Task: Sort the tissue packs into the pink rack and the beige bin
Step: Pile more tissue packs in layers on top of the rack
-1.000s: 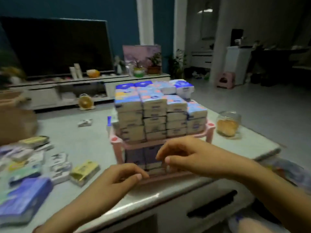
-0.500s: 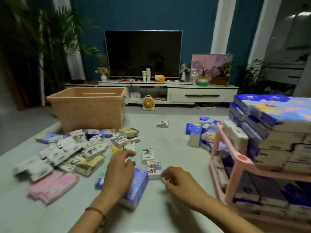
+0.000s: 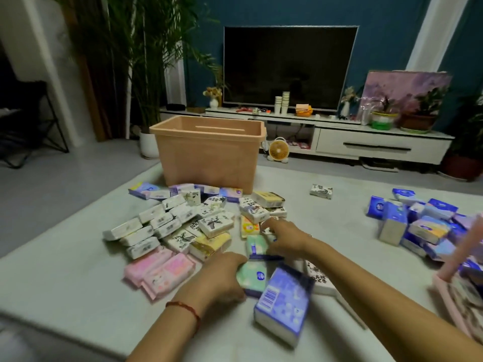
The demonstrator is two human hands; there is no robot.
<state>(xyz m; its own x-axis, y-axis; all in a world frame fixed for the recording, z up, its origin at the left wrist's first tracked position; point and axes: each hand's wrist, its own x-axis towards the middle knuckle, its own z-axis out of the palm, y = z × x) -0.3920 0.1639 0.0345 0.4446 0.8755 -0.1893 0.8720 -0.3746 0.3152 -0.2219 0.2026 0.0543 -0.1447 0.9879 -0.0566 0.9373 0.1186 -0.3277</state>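
1. The table carried the whole job. The beige bin stood at its far edge, and the pink rack showed only as a blurred corner at the right edge.
2. The left hand lay toward the near edge, its fingers curled over one end of a mint-green pack, which it appeared to be gripping on the tabletop.
3. The right hand reached into the near side of the mixed heap. Its fingertips were among small packs, but whether it pinched one could not be told.
4. The mixed heap of white, yellow and lilac packs spread from just before the bin toward the middle of the table, with the pink packs on its near-left fringe.
5. A large blue pack lay tilted just beside the mint-green one, nearer the front edge.
6. A blue-wrapped heap sat near the right edge beside the rack, still loose on the table.
7. A lone pack lay apart, toward the far edge, between the bin and the blue heap.
8. Progress, as judged: the bin's floor was hidden behind its wall, and the rack's contents were too blurred to read. With two heaps and several strays still unsorted, much of the work remained.
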